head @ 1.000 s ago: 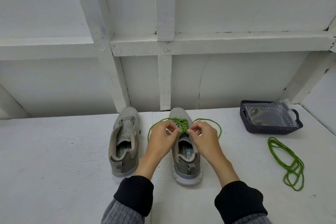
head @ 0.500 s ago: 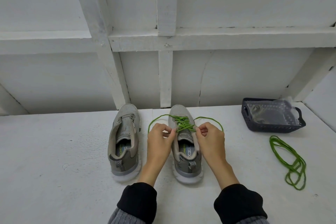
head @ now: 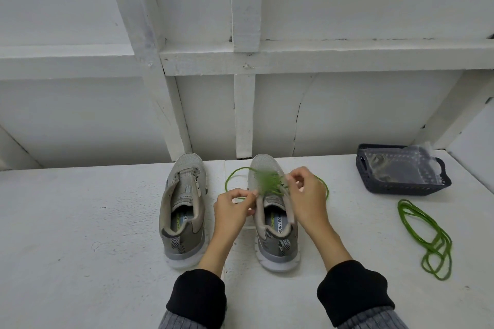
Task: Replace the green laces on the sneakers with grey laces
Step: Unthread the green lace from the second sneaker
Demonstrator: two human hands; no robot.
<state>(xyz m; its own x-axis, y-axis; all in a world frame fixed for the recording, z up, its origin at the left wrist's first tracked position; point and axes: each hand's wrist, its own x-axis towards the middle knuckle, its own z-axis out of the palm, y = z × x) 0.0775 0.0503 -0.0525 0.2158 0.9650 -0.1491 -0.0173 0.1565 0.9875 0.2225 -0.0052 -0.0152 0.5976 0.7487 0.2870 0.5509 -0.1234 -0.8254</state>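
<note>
Two grey sneakers stand side by side on the white surface, toes pointing away from me. The left sneaker (head: 184, 208) has no lace. The right sneaker (head: 276, 235) still carries a green lace (head: 268, 180), blurred over its tongue, with loops trailing to both sides. My left hand (head: 232, 209) pinches the lace at the shoe's left eyelet edge. My right hand (head: 304, 195) pinches the lace a little higher on the right side. A second green lace (head: 427, 235) lies loose in a coil at the right.
A dark plastic basket (head: 406, 189) at the back right holds a clear plastic bag; its contents are unclear. A white panelled wall (head: 240, 101) rises right behind the shoes' toes.
Both hands have pulled the green lace looser; the right hand has lifted up and away from the tongue, and the lace over the tongue is now blurred from motion.
</note>
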